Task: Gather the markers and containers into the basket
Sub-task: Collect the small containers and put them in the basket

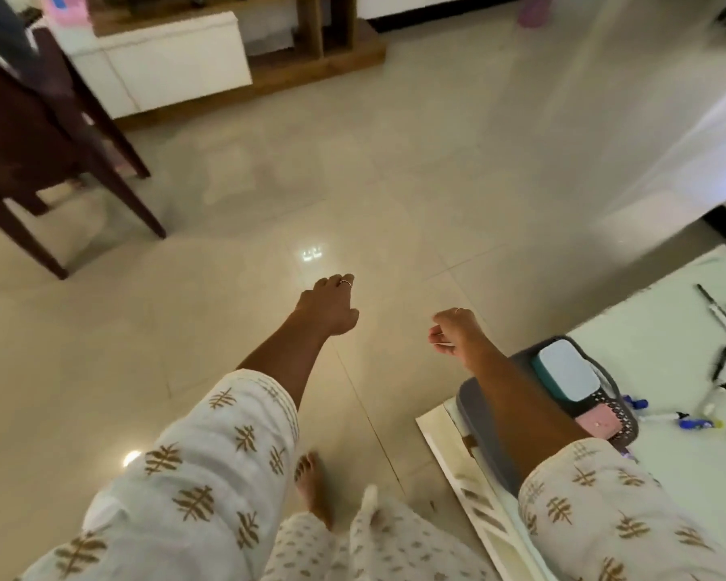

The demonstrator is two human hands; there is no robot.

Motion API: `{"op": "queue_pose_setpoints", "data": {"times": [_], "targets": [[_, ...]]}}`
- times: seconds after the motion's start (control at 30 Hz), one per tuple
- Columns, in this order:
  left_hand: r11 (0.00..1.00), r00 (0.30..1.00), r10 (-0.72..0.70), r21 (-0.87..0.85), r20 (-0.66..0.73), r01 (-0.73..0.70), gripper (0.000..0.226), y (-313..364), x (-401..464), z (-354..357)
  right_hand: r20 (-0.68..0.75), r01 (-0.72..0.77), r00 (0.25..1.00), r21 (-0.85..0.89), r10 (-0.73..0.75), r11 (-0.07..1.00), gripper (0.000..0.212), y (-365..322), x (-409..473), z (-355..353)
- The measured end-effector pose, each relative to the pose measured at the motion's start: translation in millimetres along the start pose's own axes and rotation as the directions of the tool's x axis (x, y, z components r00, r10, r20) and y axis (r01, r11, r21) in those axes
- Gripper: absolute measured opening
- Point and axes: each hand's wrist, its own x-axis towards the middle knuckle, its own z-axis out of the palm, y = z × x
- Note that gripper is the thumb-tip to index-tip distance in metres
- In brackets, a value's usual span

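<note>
Head view: both arms out over the bare floor, left hand loosely curled and holding nothing, right hand curled too, a thin pale sliver at its fingers, too small to identify. Basket on the white bench at right, containers already inside; markers scattered beside it. Best next, probably: turn right, pinch each marker mid-barrel.

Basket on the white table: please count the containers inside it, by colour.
Teal container, pale lid: 1
Pink container: 1
Total: 2, both lying in the grey basket
</note>
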Motion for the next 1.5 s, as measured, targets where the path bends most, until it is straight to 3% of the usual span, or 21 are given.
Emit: {"op": "queue_pose_setpoints", "data": {"times": [0.2,0.3,0.5,0.8,0.97,1.1,1.2,1.37,1.5], "targets": [[0.971,0.980,0.192,0.136,0.055,-0.198,0.063,11,87,-39,-0.074,-0.012,0.997,0.109,0.020,0.994,0.024,-27,34,3],[0.930,0.951,0.293,0.200,0.103,-0.308,0.058,33,132,-49,-0.142,-0.084,0.983,0.240,0.120,0.967,0.018,-31,57,-7],[0.842,0.887,0.423,0.281,0.187,-0.461,0.059,97,229,-72,-0.241,-0.138,0.943,0.345,0.230,0.928,0.014,-40,104,-64],[0.700,0.766,0.558,0.315,0.318,-0.641,0.054,235,333,-109,-0.358,-0.124,0.831,0.626,0.426,0.769,0.018,-45,138,-157],[0.502,0.611,0.625,0.349,0.486,-0.791,0.056,313,369,-89,-0.363,-0.097,0.727,0.786,0.584,0.610,0.014,-30,148,-164],[0.261,0.388,0.651,0.288,0.653,-0.922,0.055,373,382,-58,-0.304,-0.050,0.606,0.908,0.735,0.416,0.023,-23,146,-154],[0.147,0.247,0.637,0.199,0.731,-0.969,0.053,406,383,-34,-0.233,0.031,0.514,0.967,0.826,0.253,0.027,-22,143,-136],[0.109,0.145,0.557,0.100,0.818,-0.989,0.053,418,387,6,-0.114,0.134,0.432,0.989,0.895,0.061,0.019,-35,153,-94],[0.088,0.110,0.453,0.078,0.885,-0.993,0.064,396,390,25,0.011,0.176,0.445,0.979,0.895,-0.099,0.018,-47,170,-52]]}}
